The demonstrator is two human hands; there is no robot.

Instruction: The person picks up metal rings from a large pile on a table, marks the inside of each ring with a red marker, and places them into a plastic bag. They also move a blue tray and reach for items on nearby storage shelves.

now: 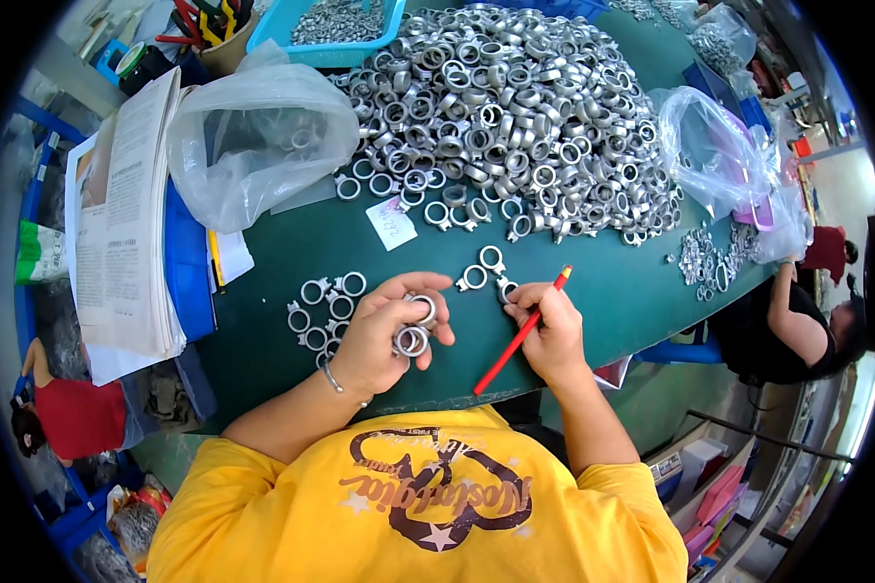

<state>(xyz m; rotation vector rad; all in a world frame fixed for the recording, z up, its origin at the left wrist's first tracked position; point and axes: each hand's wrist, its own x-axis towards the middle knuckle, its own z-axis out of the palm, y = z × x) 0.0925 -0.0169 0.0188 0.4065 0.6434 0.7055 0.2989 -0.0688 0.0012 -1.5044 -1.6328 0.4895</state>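
My left hand (pixel 371 342) is curled around a few silver metal ring clamps (pixel 411 352), which show between the thumb and fingers. In my right hand (pixel 558 338) a slim red pencil (pixel 501 366) lies slantwise, one end up past the knuckles and the other toward the table's near edge. The right fingertips also touch a single ring clamp (pixel 502 293) on the table; whether they pinch it I cannot tell. Two more ring clamps (pixel 483 266) lie just beyond. Left of my left hand sits a loose group of ring clamps (pixel 310 338).
A large heap of ring clamps (pixel 515 107) covers the far part of the green table (pixel 379 272). Around it are a white paper slip (pixel 392 224), clear plastic bags (pixel 262 136), a light-blue basket (pixel 326 55), stacked papers (pixel 126 214) and small metal parts (pixel 705 257). Other people sit nearby.
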